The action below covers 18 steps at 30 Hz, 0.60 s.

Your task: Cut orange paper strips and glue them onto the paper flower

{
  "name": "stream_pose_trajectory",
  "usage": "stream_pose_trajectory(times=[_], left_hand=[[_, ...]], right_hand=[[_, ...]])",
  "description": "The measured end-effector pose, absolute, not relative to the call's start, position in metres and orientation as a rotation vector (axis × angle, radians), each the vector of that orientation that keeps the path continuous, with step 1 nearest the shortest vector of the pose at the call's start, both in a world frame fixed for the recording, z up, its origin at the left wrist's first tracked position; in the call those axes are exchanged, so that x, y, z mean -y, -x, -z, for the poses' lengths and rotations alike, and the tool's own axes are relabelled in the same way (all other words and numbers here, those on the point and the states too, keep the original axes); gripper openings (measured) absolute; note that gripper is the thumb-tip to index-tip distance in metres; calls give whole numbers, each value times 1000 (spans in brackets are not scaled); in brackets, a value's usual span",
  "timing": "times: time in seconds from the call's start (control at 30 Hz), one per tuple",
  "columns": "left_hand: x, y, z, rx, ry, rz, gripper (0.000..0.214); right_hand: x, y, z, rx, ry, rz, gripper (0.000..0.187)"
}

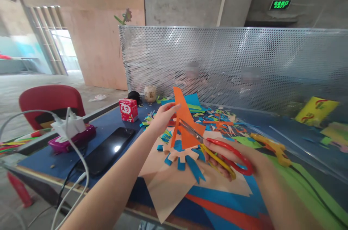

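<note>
My left hand (165, 115) pinches an orange sheet of paper (185, 121) near its upper left edge and holds it up over the table. In my right hand (220, 152) is a pair of scissors (199, 137) with one red and one yellow handle. Their blades lie at the left side of the orange sheet, beside a narrow strip (175, 134) along that edge. Beneath the sheet, a paper rosette (179, 155) of blue and peach strips rests on peach paper (171, 190).
A yellow glue gun (273, 148) lies to the right on green paper. Colored scraps (220, 123) cover the back, before a perforated metal screen (231, 63). At left are a phone (108, 150), a red box (128, 110) and a purple power strip (72, 138) with cables.
</note>
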<state>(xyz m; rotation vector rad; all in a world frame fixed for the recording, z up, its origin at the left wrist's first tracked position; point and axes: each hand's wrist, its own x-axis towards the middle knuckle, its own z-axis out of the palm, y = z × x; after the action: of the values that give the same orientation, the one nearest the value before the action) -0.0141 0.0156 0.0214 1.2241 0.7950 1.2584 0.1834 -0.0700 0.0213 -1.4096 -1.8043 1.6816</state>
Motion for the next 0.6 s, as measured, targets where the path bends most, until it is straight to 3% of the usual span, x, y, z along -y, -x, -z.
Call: stream_pose_trajectory(times=[0.17, 0.6], left_hand=[[-20, 14, -15, -959, -1311, -1365, 18], [-20, 12, -16, -895, -1188, -1400, 24]], right_hand=[[71, -178, -22, 1742, 1501, -1651, 45], [59, -167, 2, 1486, 1188, -1847, 41]])
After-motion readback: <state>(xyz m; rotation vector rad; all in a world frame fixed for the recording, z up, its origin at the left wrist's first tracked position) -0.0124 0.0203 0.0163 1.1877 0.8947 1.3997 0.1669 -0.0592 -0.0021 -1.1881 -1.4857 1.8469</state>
